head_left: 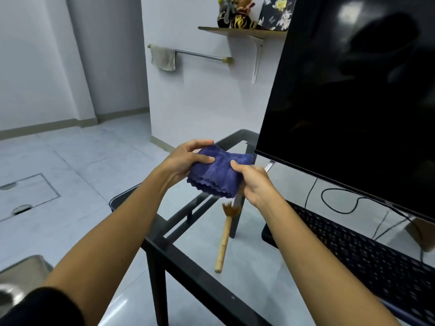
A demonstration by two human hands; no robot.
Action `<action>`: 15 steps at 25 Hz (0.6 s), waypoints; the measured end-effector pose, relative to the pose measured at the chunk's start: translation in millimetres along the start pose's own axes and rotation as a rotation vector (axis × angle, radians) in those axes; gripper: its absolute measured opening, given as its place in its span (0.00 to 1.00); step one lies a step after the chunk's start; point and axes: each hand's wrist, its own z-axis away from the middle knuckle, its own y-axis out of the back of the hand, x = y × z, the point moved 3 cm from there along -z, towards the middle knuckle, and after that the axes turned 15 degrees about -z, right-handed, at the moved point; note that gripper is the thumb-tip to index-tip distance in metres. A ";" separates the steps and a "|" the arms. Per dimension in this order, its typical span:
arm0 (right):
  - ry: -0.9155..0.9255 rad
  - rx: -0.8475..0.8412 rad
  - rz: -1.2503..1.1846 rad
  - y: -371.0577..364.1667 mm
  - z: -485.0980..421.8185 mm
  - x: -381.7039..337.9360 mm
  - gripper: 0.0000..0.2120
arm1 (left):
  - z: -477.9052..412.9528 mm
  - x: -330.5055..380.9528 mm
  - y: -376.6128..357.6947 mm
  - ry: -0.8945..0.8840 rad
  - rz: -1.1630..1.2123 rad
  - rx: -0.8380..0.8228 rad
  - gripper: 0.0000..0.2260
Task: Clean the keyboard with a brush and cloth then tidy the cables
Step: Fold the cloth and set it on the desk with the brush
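Gripping the folded blue cloth (pixel 217 171) with both hands, left hand (pixel 186 161) and right hand (pixel 253 182), above the glass table (pixel 259 274), you have the keyboard (pixel 367 255) lying lengthwise down-right, nearer your right hand, brush (pixel 224 238) below.

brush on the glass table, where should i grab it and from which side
Take the brush by its bare bamboo handle, around the middle, coming down from above. It lies flat on the glass table with the handle end toward you and the bristles pointing away, under the blue cloth both hands hold, so one hand must let go first.
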 end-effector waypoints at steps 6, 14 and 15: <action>0.053 0.295 0.591 14.0 -37.9 28.5 0.19 | -37.5 -20.8 -8.1 -0.123 -0.869 0.052 0.15; 0.114 0.411 0.824 33.3 -44.1 27.4 0.15 | -33.5 -65.2 -53.9 -0.216 -1.618 -0.044 0.19; 0.115 0.403 0.864 34.7 -43.0 28.1 0.16 | -37.0 -66.2 -47.3 -0.193 -1.610 -0.115 0.21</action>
